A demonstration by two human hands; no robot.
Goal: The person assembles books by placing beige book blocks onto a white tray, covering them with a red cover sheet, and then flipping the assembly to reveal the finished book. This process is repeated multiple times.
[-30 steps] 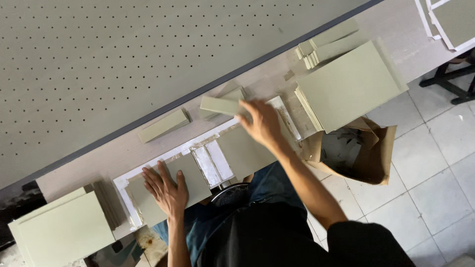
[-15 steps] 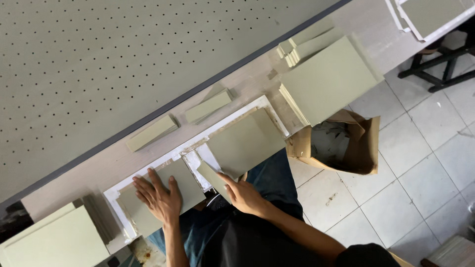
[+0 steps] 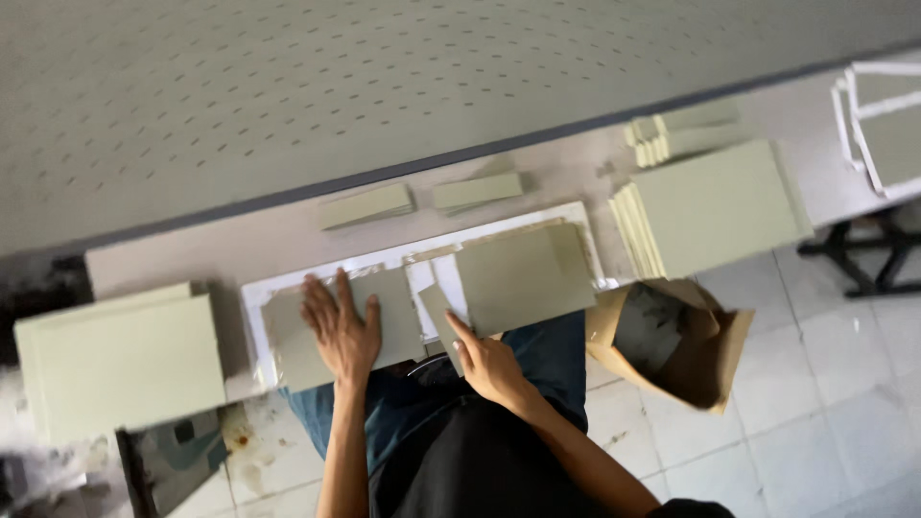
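Note:
A white sheet (image 3: 422,257) lies on the bench in front of me. On its left half rests a pale green board (image 3: 398,321), and my left hand (image 3: 339,328) presses flat on it with fingers spread. A second pale green board (image 3: 523,276) covers the right half. My right hand (image 3: 486,362) holds a narrow pale green strip (image 3: 440,315) in the gap between the two boards, at the near edge of the sheet.
Two narrow green strips (image 3: 366,205) (image 3: 477,191) lie behind the sheet. Stacks of green boards stand at the right (image 3: 715,206) and left (image 3: 120,357). A brown paper bag (image 3: 686,341) hangs by my right knee. A perforated panel (image 3: 384,86) rises behind the bench.
My right hand reached to the far strips, then came back to the near edge holding one strip. The view shifted. My left hand stayed pressed on the left board.

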